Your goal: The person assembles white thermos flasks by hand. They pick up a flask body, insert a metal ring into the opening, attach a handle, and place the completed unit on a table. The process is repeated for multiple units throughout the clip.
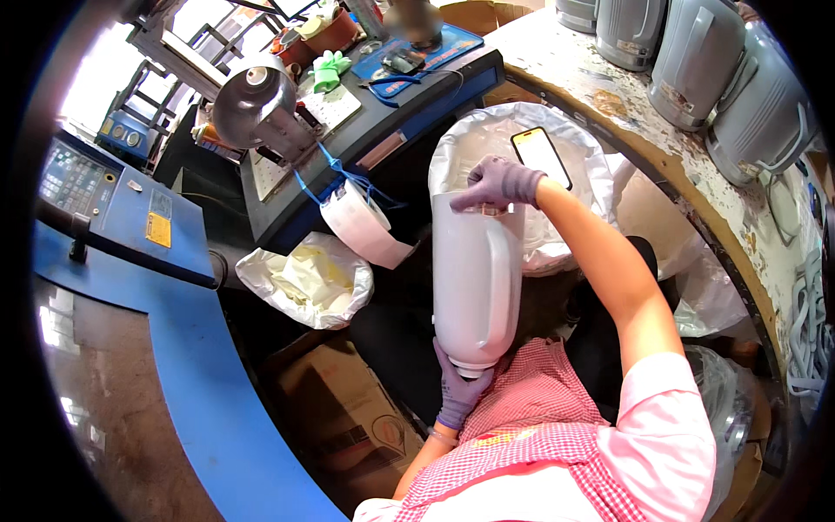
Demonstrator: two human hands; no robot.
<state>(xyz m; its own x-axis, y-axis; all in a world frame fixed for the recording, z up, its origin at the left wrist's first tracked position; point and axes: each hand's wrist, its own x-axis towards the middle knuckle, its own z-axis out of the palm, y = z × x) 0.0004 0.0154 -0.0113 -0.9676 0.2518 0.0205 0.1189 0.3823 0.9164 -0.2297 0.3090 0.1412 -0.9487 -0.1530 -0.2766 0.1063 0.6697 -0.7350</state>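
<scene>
A pale grey thermos jug body (461,278) lies lengthwise before me, its narrow white neck toward my apron and its wide end away from me. Its long side handle (498,291) faces up and right. My left hand (458,390), in a grey-purple glove, is wrapped round the neck end from below. At the wide end, my gloved right hand (503,183) is closed with its knuckles up, over the rim. Something small and brownish shows under those fingers, but its kind is hidden. A lit phone (541,157) lies just beyond the right wrist.
A white-lined bin (452,148) stands behind the jug; a smaller lined bag (304,283) is at left. Several grey jugs (696,65) stand on the worn curved bench (600,83). A blue machine (187,348) flanks my left. Pliers (396,80) and a white label roll (361,226) are ahead.
</scene>
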